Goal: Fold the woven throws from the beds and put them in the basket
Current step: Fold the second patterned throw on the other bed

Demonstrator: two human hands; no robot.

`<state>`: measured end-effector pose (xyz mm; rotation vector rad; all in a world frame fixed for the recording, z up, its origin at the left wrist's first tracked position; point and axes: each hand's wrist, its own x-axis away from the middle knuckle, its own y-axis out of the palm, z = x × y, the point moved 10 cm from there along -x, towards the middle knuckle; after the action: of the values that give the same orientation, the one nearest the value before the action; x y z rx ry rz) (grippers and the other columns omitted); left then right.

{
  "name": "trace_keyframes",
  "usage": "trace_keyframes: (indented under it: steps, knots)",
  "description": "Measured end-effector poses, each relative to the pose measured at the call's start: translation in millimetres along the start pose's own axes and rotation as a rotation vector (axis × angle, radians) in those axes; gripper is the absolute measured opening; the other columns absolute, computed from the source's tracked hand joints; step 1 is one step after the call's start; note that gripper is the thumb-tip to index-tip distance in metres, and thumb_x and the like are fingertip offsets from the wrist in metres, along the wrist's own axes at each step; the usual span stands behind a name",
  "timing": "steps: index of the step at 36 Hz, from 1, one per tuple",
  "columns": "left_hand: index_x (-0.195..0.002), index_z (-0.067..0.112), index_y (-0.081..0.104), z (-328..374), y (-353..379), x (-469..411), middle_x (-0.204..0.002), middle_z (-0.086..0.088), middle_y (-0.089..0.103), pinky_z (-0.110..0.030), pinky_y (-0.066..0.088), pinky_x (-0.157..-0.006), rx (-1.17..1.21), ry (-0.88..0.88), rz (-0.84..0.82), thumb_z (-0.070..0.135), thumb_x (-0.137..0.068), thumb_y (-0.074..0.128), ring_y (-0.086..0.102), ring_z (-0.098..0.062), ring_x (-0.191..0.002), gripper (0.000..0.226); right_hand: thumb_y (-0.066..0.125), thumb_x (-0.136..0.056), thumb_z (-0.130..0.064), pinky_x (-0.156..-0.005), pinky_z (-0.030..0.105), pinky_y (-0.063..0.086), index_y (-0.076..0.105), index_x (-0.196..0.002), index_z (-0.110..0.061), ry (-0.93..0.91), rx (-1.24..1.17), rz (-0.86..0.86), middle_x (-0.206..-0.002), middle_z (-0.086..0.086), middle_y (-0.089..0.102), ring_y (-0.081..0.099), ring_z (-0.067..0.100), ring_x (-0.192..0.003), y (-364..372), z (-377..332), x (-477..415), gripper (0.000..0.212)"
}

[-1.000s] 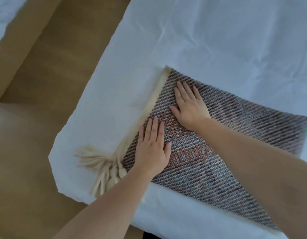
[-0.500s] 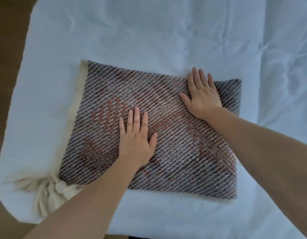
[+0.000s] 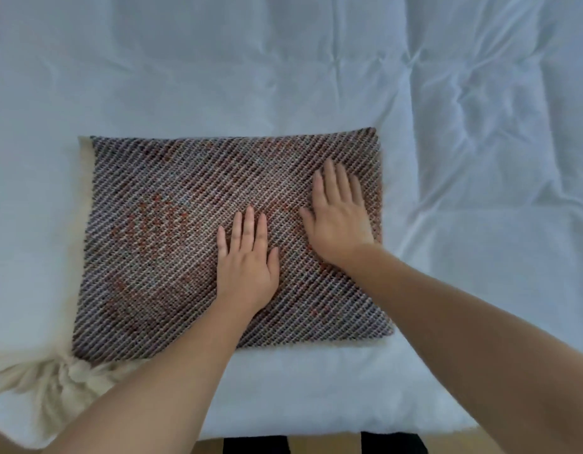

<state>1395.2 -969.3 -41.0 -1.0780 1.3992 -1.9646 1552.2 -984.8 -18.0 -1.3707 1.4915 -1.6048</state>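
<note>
Left hand (image 3: 247,267) and right hand (image 3: 341,221), fingers straight, gripping nothing, flatten the folded grey-and-rust woven throw (image 3: 159,244) beneath on white bedding (image 3: 283,67).

This is a bedroom: a bed (image 3: 283,67) in rumpled white bedding fills nearly the whole view, a folded woven throw (image 3: 172,231) with a cream knotted fringe (image 3: 54,378) lies on it, and a strip of tan floor (image 3: 324,447) shows past its near edge.

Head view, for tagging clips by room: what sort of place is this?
Probably a bedroom: a throw lies folded on a bed with wrinkled white bedding, and wood-coloured floor shows past its near edge.
</note>
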Motion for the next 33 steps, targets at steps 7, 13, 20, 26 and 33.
trace_keyframes:
  steps: [7, 13, 20, 26, 33]
  knots:
    - [-0.151, 0.012, 0.001, -3.6, 3.6, 14.7, -0.160, -0.010, -0.005, -0.049, -0.007, -0.117, -0.065, 0.048, -0.035, 0.050, -0.093, 0.007, -0.010, -0.024, -0.147, 0.069, 0.012, -0.099, -0.053, -0.120, 0.042, -0.006, 0.000, -0.153, -0.006, 0.113, -0.055, -0.035, -0.161, 0.013, -0.006, -0.009, 0.026, -0.149, 48.7, 1.7, 64.3, 0.073]
    - [-0.151, 0.009, 0.001, 1.3, 12.1, 28.0, -0.159, -0.013, -0.001, -0.051, -0.005, -0.117, -0.104, 0.061, -0.034, 0.052, -0.093, 0.010, -0.009, -0.027, -0.147, 0.072, 0.014, -0.098, -0.055, -0.120, 0.041, -0.004, 0.007, -0.153, -0.004, 0.132, -0.019, -0.041, -0.161, 0.014, 0.002, -0.003, 0.026, -0.149, 66.2, 25.4, 106.8, 0.075]
    - [-0.148, 0.009, -0.007, 17.2, 25.9, 45.6, -0.159, -0.013, -0.005, -0.050, -0.007, -0.117, -0.087, 0.031, -0.040, 0.052, -0.093, 0.008, -0.011, -0.027, -0.146, 0.071, 0.016, -0.094, -0.058, -0.120, 0.039, -0.003, 0.004, -0.152, -0.003, 0.215, -0.169, -0.040, -0.161, 0.013, -0.001, -0.001, 0.029, -0.149, 84.8, 55.6, 144.6, 0.081]
    - [-0.150, 0.010, -0.005, 31.8, 28.1, 66.2, -0.159, -0.011, -0.009, -0.049, -0.009, -0.117, -0.020, 0.014, -0.053, 0.052, -0.092, 0.003, -0.012, -0.025, -0.146, 0.072, 0.042, -0.098, -0.045, -0.117, 0.040, 0.025, 0.010, -0.154, -0.011, 0.339, -0.726, 0.068, -0.159, 0.008, 0.023, 0.026, 0.023, -0.143, 45.0, 75.9, 128.8, 0.073]
    - [-0.150, 0.012, -0.008, 42.0, 24.5, 93.2, -0.160, -0.008, -0.008, -0.044, -0.008, -0.118, 0.060, 0.016, -0.084, 0.052, -0.093, 0.000, -0.012, -0.020, -0.146, 0.070, 0.064, -0.086, -0.042, -0.085, 0.036, 0.054, 0.051, -0.132, -0.013, 0.650, -1.180, -0.046, -0.120, 0.007, 0.063, 0.063, 0.022, -0.103, 8.7, 114.9, 38.2, 0.056]
